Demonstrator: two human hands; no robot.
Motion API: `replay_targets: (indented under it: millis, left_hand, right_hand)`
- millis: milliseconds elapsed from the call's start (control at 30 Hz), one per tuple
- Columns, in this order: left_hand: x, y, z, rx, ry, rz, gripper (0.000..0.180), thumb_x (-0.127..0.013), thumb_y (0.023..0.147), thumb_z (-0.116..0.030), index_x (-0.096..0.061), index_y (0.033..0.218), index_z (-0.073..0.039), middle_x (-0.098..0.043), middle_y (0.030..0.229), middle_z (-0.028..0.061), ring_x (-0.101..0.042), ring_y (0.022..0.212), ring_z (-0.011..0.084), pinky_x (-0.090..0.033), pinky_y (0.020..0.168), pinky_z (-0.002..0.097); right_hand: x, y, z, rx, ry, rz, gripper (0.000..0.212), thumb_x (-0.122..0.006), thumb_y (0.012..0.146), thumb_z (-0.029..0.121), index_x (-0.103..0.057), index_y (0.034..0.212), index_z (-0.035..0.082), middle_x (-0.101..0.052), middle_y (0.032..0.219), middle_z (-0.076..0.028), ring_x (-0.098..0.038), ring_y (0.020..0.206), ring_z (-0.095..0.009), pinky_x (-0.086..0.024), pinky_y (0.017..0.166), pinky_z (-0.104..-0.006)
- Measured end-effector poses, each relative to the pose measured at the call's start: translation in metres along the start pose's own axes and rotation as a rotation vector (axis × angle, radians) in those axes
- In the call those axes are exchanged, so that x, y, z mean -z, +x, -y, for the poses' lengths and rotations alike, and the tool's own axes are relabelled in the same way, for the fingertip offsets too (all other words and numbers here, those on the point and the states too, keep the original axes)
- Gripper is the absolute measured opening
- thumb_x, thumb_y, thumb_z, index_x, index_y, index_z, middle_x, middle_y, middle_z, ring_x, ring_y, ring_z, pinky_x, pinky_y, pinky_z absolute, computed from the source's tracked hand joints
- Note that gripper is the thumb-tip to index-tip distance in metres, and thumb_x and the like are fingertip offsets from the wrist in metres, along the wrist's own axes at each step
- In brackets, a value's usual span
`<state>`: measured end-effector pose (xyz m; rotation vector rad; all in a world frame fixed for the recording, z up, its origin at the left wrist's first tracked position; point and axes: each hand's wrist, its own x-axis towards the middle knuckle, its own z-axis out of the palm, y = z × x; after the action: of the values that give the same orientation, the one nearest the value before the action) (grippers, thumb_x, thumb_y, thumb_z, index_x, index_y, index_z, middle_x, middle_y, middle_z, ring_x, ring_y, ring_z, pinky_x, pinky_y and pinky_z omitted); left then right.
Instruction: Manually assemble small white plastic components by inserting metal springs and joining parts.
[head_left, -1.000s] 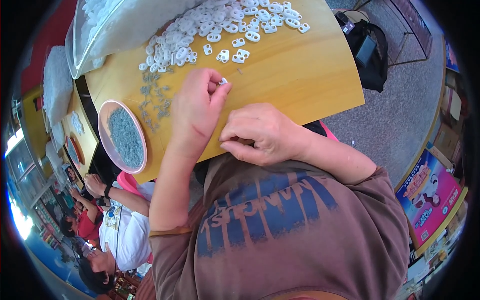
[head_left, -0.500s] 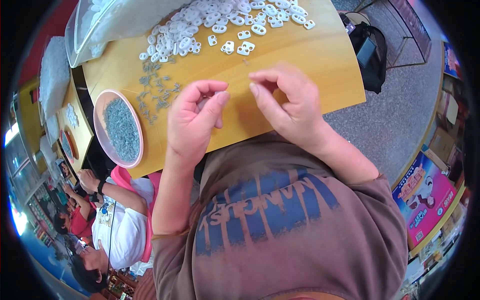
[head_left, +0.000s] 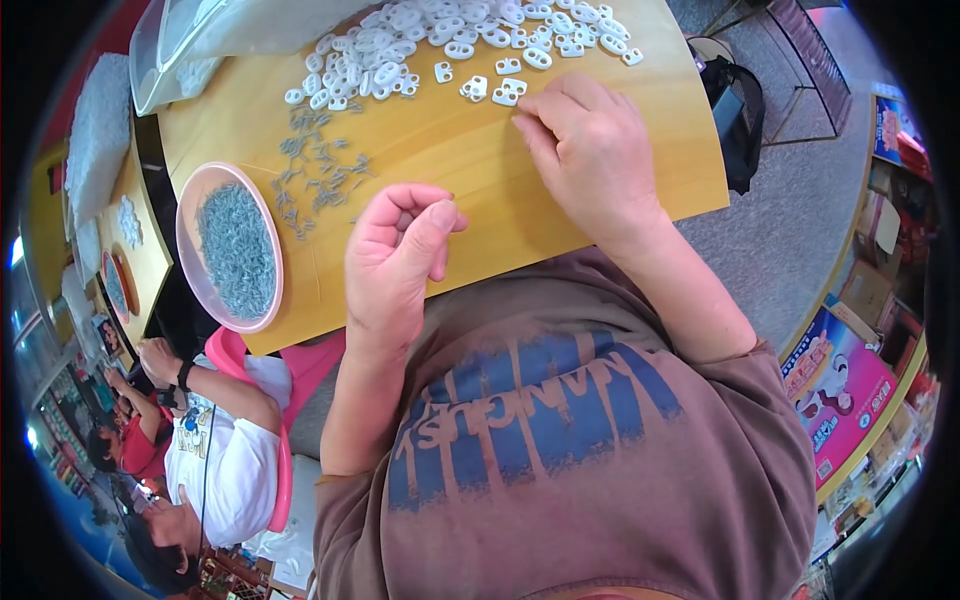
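Note:
My right hand (head_left: 595, 145) is over the wooden table (head_left: 440, 145), thumb and forefinger slightly apart beside a small white plastic piece with holes (head_left: 509, 93). Nothing shows between those fingertips. Nearer my body, my left hand (head_left: 395, 255) is raised with its fingers curled and the thumb pressed against them; whatever lies inside is hidden. Beyond both hands spreads a pile of white two-holed plastic pieces (head_left: 400, 45). Short grey pin-like pieces (head_left: 325, 180) lie scattered left of centre. A pale pink bowl (head_left: 187, 265) holds many more of them.
A clear plastic bin (head_left: 150, 75) with white contents stands at the far left. Beyond the table's left edge, a person in a white shirt (head_left: 235, 465) sits on a pink chair (head_left: 283, 490). A black bag (head_left: 740, 130) is past the right edge.
My right hand has moved forward, up to the nearest white pieces, and its thumb and forefinger have come closer together. My left hand stays curled, slightly nearer my body.

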<state>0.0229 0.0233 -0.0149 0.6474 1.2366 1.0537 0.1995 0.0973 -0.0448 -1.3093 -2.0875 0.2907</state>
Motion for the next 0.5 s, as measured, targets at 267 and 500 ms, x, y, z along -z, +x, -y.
replay_targets:
  millis: [267,500]
  left_hand:
    - [0.012,-0.012,-0.001,-0.031,-0.066,-0.022,0.015,-0.056,0.082,-0.01,-0.051,0.093,-0.001,-0.056,0.074,0.0039,-0.039,0.049,0.0024,-0.031,0.045,0.0146]
    - [0.025,-0.025,0.001,-0.054,-0.158,-0.082,0.012,-0.051,0.084,-0.009,-0.051,0.094,-0.001,-0.053,0.069,0.0032,-0.037,0.047,0.0045,-0.028,0.043,0.0151]
  right_hand:
    - [0.001,0.01,0.002,-0.02,-0.081,0.1,0.006,-0.06,0.071,0.007,-0.055,0.072,0.003,-0.053,0.07,-0.009,-0.054,0.065,-0.027,-0.043,0.058,-0.0348]
    - [-0.002,0.014,0.002,0.123,-0.25,0.162,0.008,-0.059,0.07,0.007,-0.051,0.071,0.003,-0.053,0.07,-0.009,-0.054,0.064,-0.027,-0.044,0.058,-0.0345]
